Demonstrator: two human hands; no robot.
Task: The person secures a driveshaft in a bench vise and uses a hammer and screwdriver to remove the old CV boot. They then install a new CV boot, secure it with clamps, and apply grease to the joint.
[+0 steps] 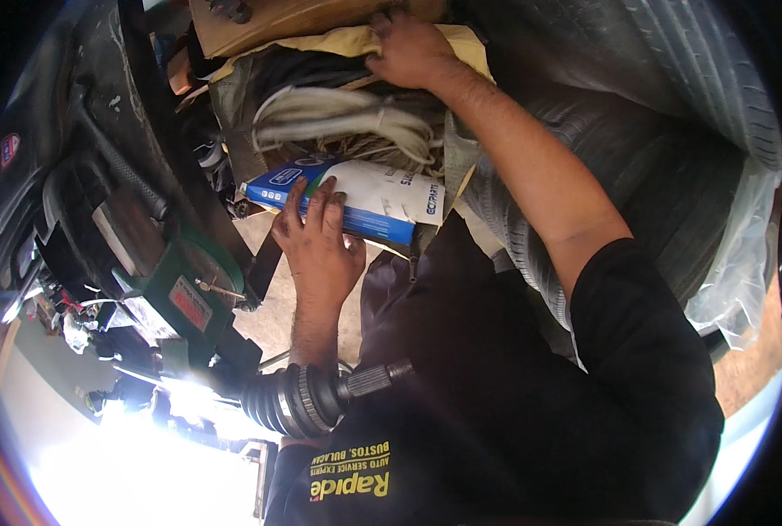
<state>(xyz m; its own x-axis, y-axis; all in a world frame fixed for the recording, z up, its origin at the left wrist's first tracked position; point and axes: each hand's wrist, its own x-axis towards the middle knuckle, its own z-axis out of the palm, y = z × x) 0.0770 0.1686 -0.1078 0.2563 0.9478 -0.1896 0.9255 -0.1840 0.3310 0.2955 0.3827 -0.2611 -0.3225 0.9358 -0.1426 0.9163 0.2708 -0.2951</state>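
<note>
My left hand [321, 232] is on a blue and white parts box [382, 188], its fingers spread over the top and near side and its thumb by the lower edge. The box is tilted against the front of an open sack-like container [233, 110] with yellow edges. Inside that container lie a coil of pale hose or cable [347, 118], thin cords and dark material. My right hand [408, 53] reaches to the far side, with its fingers bent over the yellow rim [330, 42]. What its fingertips touch is partly hidden.
At left stands a green vise-like tool [189, 294] amid dark equipment. An axle shaft with a ribbed boot [308, 401] juts across near my left arm. Large tyres [636, 193] fill the right, beside clear plastic wrap [742, 263]. A brown carton [295, 22] is at the back.
</note>
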